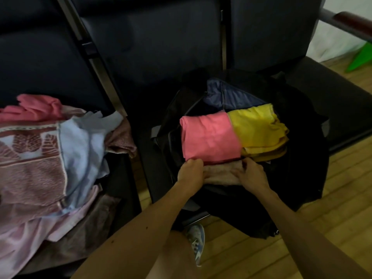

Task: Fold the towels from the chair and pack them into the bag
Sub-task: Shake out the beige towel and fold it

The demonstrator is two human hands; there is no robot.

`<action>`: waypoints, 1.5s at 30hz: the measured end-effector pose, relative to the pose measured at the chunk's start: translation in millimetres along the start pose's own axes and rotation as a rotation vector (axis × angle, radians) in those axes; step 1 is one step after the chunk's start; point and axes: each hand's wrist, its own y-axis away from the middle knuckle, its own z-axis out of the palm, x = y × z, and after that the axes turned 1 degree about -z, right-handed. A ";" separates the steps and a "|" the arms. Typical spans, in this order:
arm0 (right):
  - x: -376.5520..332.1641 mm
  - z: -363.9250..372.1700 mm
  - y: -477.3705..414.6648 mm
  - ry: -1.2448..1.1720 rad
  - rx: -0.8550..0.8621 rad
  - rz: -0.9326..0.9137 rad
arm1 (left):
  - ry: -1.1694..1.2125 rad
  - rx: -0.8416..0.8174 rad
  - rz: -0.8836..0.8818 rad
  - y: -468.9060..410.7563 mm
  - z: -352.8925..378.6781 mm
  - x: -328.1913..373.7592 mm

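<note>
An open black bag [298, 158] sits on a dark seat at centre right. Inside it lie a folded pink towel [209, 135] and a folded yellow towel [257, 129] side by side. At the bag's near edge is a folded beige towel [221, 174]. My left hand [190, 173] grips its left end and my right hand [251, 174] grips its right end, both with curled fingers. A heap of unfolded towels [40, 158], pink, light blue and patterned, lies on the dark chair at the left.
Dark chair backs [161, 37] fill the top of the view, with a metal frame bar [94, 63] between seats. A wooden floor [332, 208] shows at lower right. My shoe [195, 240] is below the bag. A green object [360, 57] lies at far right.
</note>
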 end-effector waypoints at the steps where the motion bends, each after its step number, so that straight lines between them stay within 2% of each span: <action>1: -0.6 1.3 -0.5 0.007 0.014 0.007 | -0.009 0.027 -0.001 -0.4 2.5 -0.7; 8: -6.6 -1.7 5.5 0.059 0.094 0.023 | 0.102 0.165 0.081 12.6 7.2 -2.4; 14: -25.4 -26.2 39.2 0.141 0.155 0.033 | 0.212 0.288 0.212 45.5 -30.3 -15.0; 16: -42.8 -29.6 54.6 0.104 0.229 -0.019 | 0.232 0.313 0.228 65.1 -50.3 -25.8; 19: -87.9 -17.0 84.3 -0.007 0.274 -0.196 | 0.256 0.419 0.243 111.9 -80.3 -60.9; 23: -164.5 26.0 135.4 -0.109 0.184 -0.390 | 0.301 0.559 0.157 169.0 -110.2 -123.4; 25: -198.5 62.2 159.9 -0.165 0.107 -0.491 | 0.329 0.595 0.036 194.1 -122.3 -161.4; 28: -239.2 121.6 181.4 -0.182 -0.063 -0.534 | 0.341 0.597 -0.190 222.7 -128.8 -224.4; 32: -278.6 196.3 188.5 -0.219 -0.304 -0.467 | 0.405 0.528 -0.389 242.2 -114.5 -297.1; 36: -303.0 250.7 178.7 -0.205 -0.467 -0.293 | 0.482 0.496 -0.456 237.4 -100.7 -330.6; 43: -323.3 292.6 153.3 -0.322 -0.430 -0.109 | 0.489 0.447 -0.371 207.1 -84.6 -344.9; 45: -326.8 296.7 149.2 -0.277 -0.364 -0.125 | 0.501 0.452 -0.376 202.9 -82.3 -346.8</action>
